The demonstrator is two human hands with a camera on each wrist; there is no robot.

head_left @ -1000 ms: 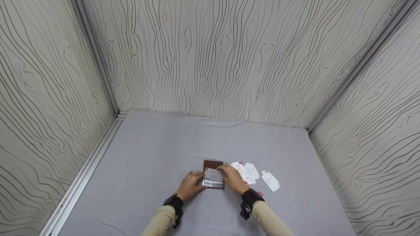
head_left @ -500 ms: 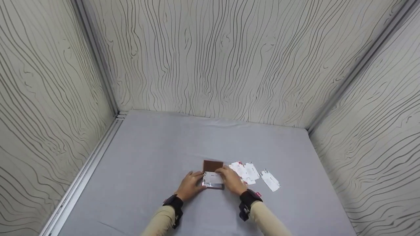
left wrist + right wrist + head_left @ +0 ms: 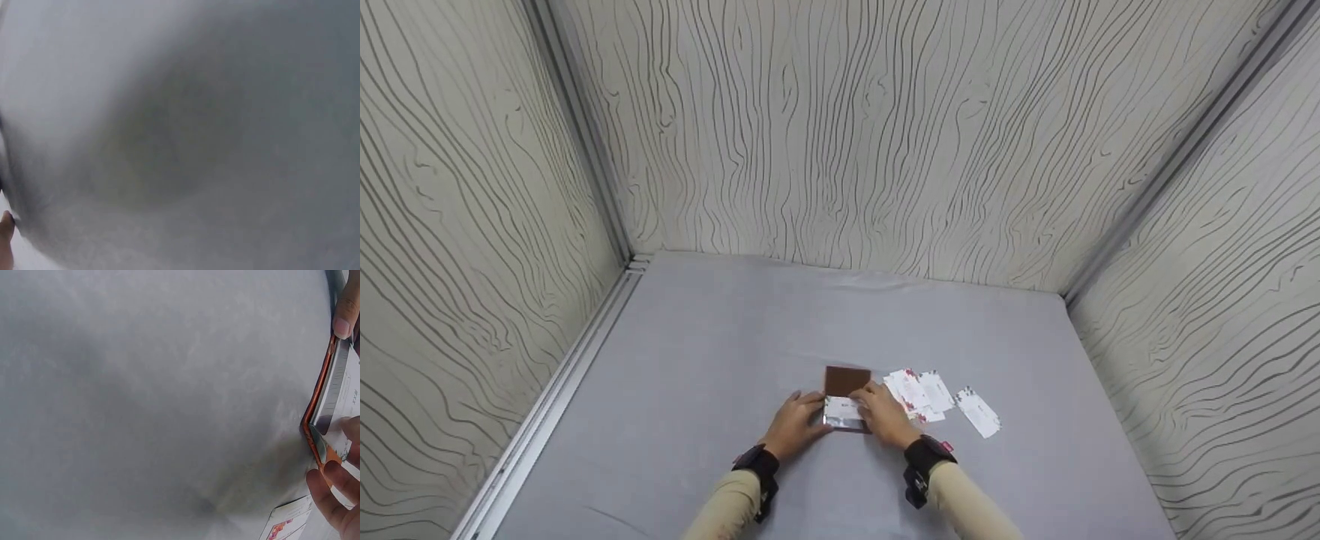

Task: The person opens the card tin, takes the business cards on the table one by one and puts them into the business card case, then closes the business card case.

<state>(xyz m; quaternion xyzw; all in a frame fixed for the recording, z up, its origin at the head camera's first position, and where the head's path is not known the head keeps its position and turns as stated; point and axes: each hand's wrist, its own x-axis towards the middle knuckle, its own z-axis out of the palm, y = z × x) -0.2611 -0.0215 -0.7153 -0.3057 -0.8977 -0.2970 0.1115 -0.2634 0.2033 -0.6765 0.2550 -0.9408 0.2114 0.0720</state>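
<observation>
A brown card holder (image 3: 847,381) lies on the grey cloth, with a clear plastic sleeve over its near half. A white printed card (image 3: 840,409) sits largely inside that sleeve. My left hand (image 3: 795,426) grips the holder's left side, thumb at the near corner. From the right, my right hand (image 3: 889,418) pinches the card by its upper right part. In the right wrist view the holder's edge (image 3: 320,391) bends slightly, and the right fingers (image 3: 323,492) rest around its corner. Only a fingertip (image 3: 5,228) shows at the left wrist view's edge.
Several overlapping white cards (image 3: 936,391) with floral corners lie right beside the right hand. A single card (image 3: 979,412) lies farther right. Grey cloth (image 3: 720,330) covers the table, and patterned panels (image 3: 840,135) enclose it at the back and sides.
The card has slid nearer to me, deeper into the clear sleeve, baring more brown above it. My right hand has moved slightly down and left with it; the left hand stays put.
</observation>
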